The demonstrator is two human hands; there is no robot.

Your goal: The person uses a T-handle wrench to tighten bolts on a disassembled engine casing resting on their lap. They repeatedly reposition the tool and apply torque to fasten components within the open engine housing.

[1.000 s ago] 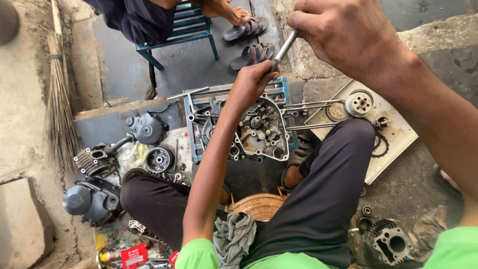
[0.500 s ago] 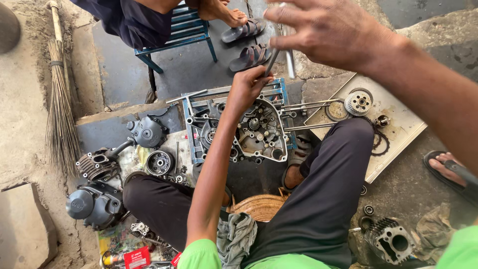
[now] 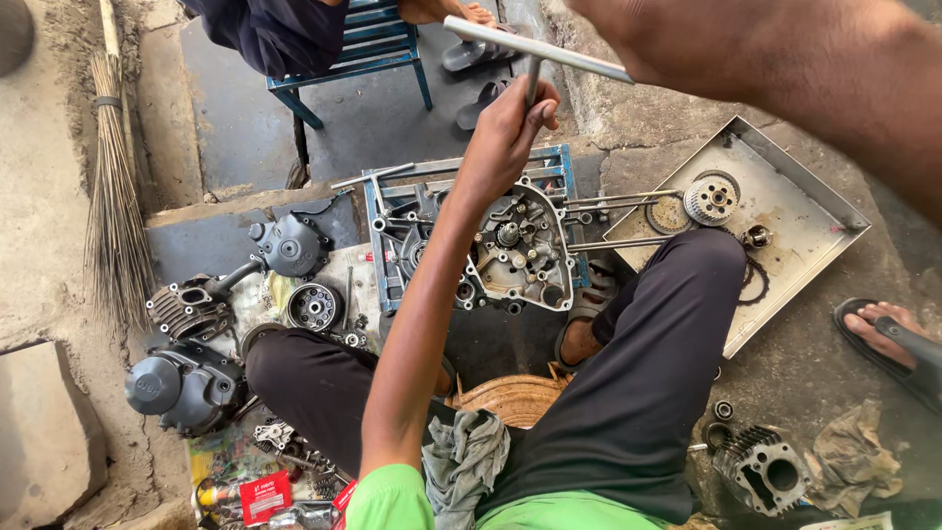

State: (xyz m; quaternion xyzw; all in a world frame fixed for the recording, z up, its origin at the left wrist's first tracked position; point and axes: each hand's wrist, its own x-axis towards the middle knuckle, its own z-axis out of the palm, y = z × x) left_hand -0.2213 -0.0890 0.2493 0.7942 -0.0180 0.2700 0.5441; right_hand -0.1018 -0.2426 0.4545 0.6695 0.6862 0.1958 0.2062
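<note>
A silver T-handle wrench (image 3: pixel 525 46) stands upright over an open engine crankcase (image 3: pixel 520 250) that rests in a blue metal frame (image 3: pixel 378 221). My left hand (image 3: pixel 505 123) is closed around the wrench's vertical shaft, just above the crankcase. My right hand (image 3: pixel 677 39), close to the camera at the top edge, grips the right end of the crossbar. The wrench's lower tip is hidden behind my left hand. My legs in dark trousers bracket the crankcase.
A metal tray (image 3: pixel 785 211) at right holds a gear (image 3: pixel 709 199) and small parts. Engine covers (image 3: pixel 182 383), a finned cylinder head (image 3: pixel 186 309) and a round cover (image 3: pixel 289 245) lie at left. A cylinder (image 3: pixel 765 471), broom (image 3: pixel 113 226), blue stool (image 3: pixel 363 49) and another person's sandalled foot (image 3: pixel 888 339) surround me.
My right hand has risen toward the top edge and swung the crossbar round, so it now points left. My left hand stays on the shaft. A sandalled foot came in at right.
</note>
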